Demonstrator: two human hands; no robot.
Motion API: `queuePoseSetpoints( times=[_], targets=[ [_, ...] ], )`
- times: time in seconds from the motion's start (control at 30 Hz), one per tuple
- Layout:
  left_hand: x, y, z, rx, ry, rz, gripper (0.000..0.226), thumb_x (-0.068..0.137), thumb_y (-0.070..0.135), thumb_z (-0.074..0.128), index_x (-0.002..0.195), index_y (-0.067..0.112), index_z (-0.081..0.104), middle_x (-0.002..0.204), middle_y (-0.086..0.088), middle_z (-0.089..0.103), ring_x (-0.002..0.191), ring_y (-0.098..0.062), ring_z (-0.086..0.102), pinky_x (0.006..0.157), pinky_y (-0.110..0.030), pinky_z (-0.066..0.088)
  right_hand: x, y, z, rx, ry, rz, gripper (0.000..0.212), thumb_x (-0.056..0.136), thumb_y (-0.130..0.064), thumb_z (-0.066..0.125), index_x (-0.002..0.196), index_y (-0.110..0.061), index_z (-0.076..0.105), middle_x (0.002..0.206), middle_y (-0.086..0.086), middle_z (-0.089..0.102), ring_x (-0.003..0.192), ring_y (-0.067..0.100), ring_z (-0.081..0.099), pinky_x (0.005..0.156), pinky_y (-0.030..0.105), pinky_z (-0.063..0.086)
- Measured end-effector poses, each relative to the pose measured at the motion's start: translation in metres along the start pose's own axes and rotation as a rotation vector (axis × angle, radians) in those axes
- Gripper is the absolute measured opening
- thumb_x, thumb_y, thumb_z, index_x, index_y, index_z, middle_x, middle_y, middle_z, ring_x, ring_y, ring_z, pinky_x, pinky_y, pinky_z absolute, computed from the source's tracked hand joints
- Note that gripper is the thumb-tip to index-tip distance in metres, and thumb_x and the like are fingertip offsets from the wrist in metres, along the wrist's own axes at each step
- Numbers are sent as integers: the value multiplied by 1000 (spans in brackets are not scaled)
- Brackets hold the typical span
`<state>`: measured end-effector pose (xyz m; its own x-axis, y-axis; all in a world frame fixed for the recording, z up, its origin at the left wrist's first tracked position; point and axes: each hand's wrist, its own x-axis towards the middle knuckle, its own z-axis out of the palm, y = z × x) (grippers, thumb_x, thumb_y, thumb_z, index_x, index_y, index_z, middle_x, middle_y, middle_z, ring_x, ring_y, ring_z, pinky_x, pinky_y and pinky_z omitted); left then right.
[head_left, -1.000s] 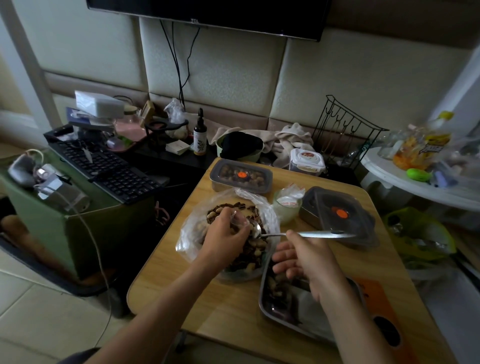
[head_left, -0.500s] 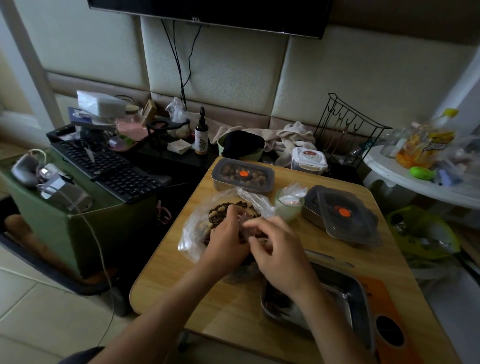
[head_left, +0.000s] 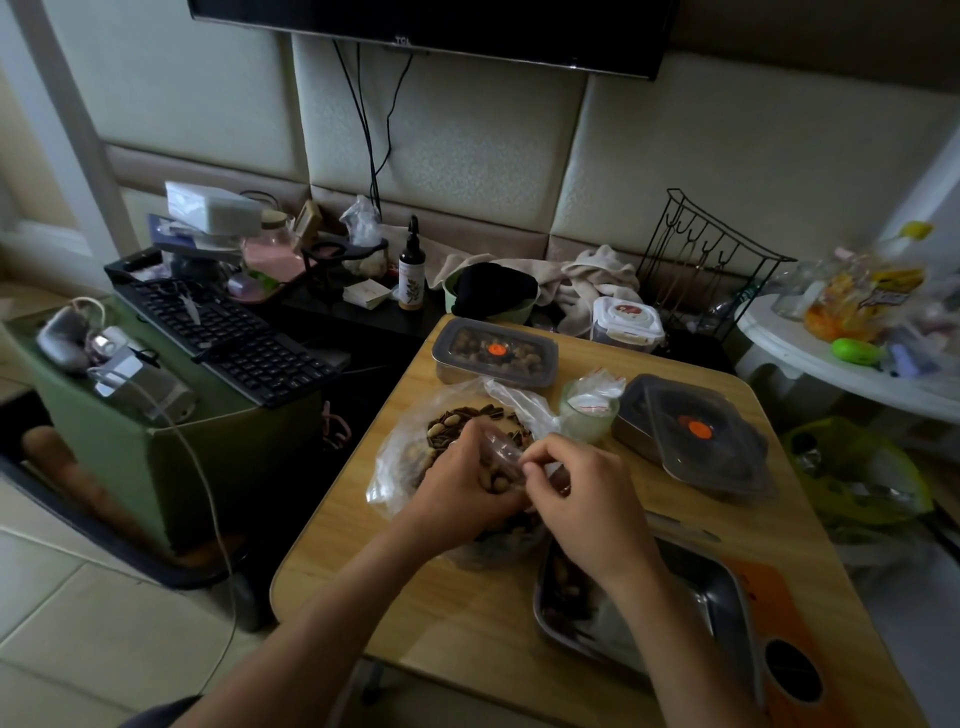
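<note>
Over the middle of the desk (head_left: 467, 613), both my grips are on the plastic bag (head_left: 397, 462) of nuts (head_left: 467, 415). Left grip (head_left: 457, 493): fingers curled, clamped on a fold of the bag's clear film at its near rim, knuckles up. Right grip (head_left: 587, 499): thumb and forefinger pinched on the same film just beside the left; touching it or not, can't tell.

Bag sits slumped on the desk, mouth up, with nuts and striped seeds showing at its far side. Steel tray (head_left: 722, 592) is just beside it, near right, a few nuts in its left end, my right forearm crossing over it. Spoon (head_left: 680, 526) lies by the tray's far edge, not held. Behind the bag are a lidded box (head_left: 493, 353) of nuts, a small cup (head_left: 589, 415) and a dark lidded box (head_left: 696, 431), all apart from both grips.

Step, my read: working the bag's mouth, spreading or folding back the film to reach the nuts. No scooping now. Next move calls for the left to hold one side fixed while the right draws the other, gently, so the thin film doesn't tear or tip the bag. After that the right needs to be free for the spoon.
</note>
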<state>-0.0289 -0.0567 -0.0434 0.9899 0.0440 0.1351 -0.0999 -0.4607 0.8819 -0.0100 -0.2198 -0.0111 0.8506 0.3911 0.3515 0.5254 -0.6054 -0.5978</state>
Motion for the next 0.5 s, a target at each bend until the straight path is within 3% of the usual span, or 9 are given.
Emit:
queuePoseSetpoints(
  times=[0.13,0.27,0.37,0.5],
  targets=[
    [-3,8,-9,-310,-114,-114,49,83,19,82,123,23,54,109,-2,69,91,-10,72,80,-29,62,0,-5,-5,131,59,2,14,96,-10,67,87,-20,69,79,-11,67,76,1,66,60,8,47],
    [-4,15,-16,-413,-132,-165,34,88,21,77,118,21,63,112,-1,71,96,-11,72,83,-28,60,1,-1,-7,155,126,61,15,97,-9,67,86,-19,69,78,-10,67,77,1,65,61,7,46],
    [-4,16,-18,-508,-94,-229,20,93,28,69,106,13,67,104,-3,75,90,-16,74,76,-31,61,2,5,-5,258,132,142,17,97,-12,67,87,-25,71,79,-9,69,75,5,66,64,15,51],
    [-3,16,-15,-541,-44,-270,19,97,33,62,101,16,70,105,-3,75,104,-27,69,91,-41,54,3,5,-3,403,110,221,15,98,-14,66,89,-25,72,82,-6,72,67,9,67,61,23,54]
  ],
)
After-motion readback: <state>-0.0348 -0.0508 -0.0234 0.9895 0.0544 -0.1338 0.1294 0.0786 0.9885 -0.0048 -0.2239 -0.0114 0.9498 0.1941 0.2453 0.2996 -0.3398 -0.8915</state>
